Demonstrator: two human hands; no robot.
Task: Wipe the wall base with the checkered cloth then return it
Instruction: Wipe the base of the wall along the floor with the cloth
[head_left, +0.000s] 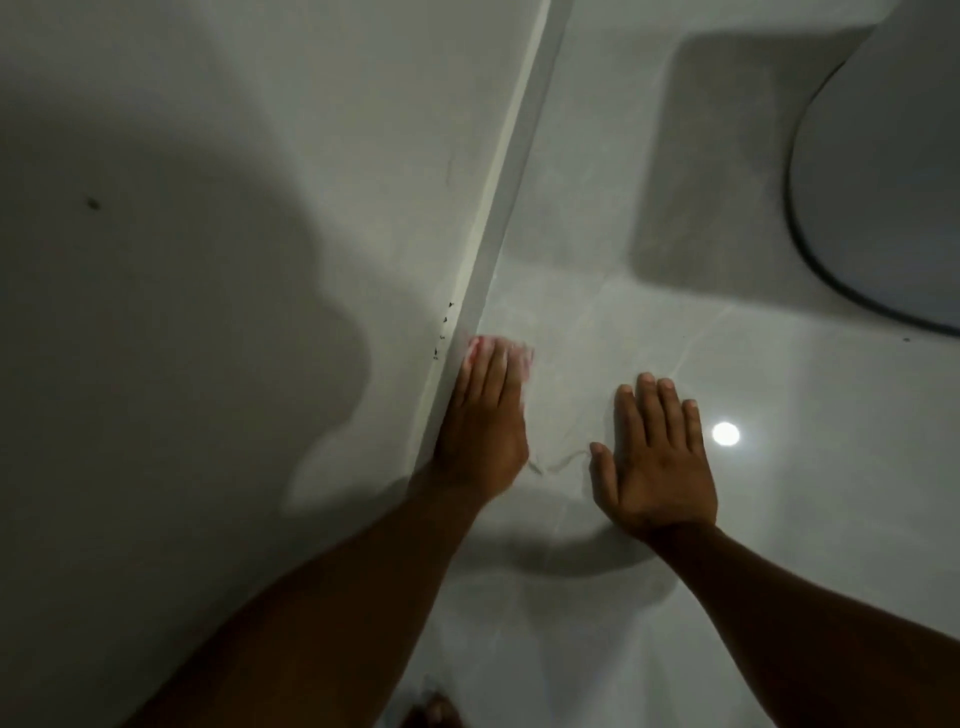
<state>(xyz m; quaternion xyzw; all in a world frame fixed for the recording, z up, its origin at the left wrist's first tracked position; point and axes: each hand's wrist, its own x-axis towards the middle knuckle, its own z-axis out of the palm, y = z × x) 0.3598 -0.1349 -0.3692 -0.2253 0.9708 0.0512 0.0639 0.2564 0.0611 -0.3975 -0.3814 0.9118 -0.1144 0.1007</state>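
Observation:
The wall base (498, 208) is a pale skirting strip that runs diagonally from the top centre down to the middle of the view, where the white wall meets the tiled floor. My left hand (483, 421) lies flat against the strip and presses the checkered cloth (519, 356) onto it. Only a blurred pink and white edge of the cloth shows past my fingertips. My right hand (654, 457) rests flat on the floor to the right, fingers spread, with nothing in it.
Small dark specks (444, 327) dot the wall just above the skirting near my left hand. A round white object with a dark rim (878, 182) stands at the upper right. A lamp's reflection (725, 433) glares on the glossy floor tile. A foot (434, 712) shows at the bottom edge.

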